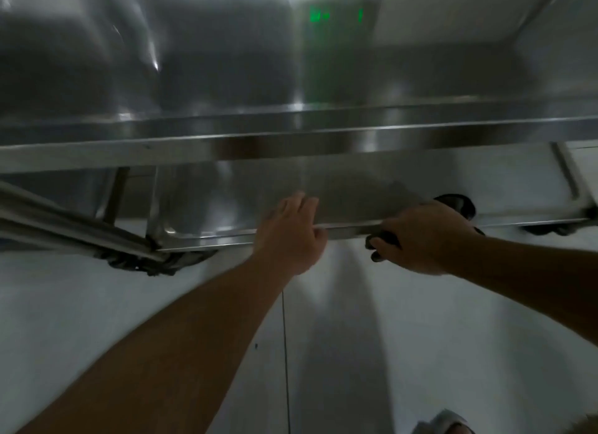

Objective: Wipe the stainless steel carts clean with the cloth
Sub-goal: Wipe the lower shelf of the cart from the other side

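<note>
I see a dim, blurred view down onto a stainless steel cart (291,161) that spans the whole width of the frame. Its upper shelf fills the top half, with a bright front rim running left to right across the middle. A green glow reflects in the metal at upper centre. Below that rim sits the lower shelf (226,203), its front edge crossing the centre of the frame.

My left hand (291,233) reaches in from the lower left on a bare forearm. Its fingers lie over the front edge of the lower shelf, mostly straight and resting on the metal, and the hand holds nothing.

My right hand (424,236) comes in from the right edge, just beside the left one. Its fingers are curled around a dark cloth (383,239), which it presses against the same front edge. Only a small dark bunch of the cloth shows beneath the fingers and at the knuckles; the rest is hidden by the hand.

At the left of the frame, metal bars (64,229) slant down towards the shelf's corner, where a dark caster (155,262) sits. Another dark wheel (459,203) shows behind the right hand.

The lower half of the frame is pale floor (97,320) with a thin seam running down the centre
</note>
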### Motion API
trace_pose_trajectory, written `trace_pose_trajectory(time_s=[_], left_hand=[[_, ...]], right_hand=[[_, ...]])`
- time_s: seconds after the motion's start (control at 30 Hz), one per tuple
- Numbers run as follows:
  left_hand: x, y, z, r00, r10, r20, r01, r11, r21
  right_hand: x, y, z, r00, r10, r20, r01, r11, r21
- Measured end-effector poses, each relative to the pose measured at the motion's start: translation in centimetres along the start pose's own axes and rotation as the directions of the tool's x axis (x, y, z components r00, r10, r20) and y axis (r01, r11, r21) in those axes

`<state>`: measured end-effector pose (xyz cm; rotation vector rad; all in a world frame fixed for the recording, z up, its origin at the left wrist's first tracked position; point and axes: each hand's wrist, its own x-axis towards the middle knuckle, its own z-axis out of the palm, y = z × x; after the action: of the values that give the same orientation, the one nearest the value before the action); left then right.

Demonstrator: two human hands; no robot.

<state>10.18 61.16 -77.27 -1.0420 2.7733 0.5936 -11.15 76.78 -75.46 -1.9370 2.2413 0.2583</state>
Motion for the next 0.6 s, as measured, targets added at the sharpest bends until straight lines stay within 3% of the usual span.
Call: trace_pose_trajectory(time_s=[0.27,0.6], left_hand=[[-11.7,4.0,-11.4,0.933,-0.112,0.341,0.064,0.987,0.148],[-23.8,14.6,-34.5,0.824,-0.196,0.531,0.089,0.972,0.219]], right_hand=[[-7.2,-5.9,-10.4,0.915,0.171,0.364,-0.238,0.960,0.146],[-17.6,-10.9,-34.4,0.834,0.131,0.536,-0.307,0.917,0.253]])
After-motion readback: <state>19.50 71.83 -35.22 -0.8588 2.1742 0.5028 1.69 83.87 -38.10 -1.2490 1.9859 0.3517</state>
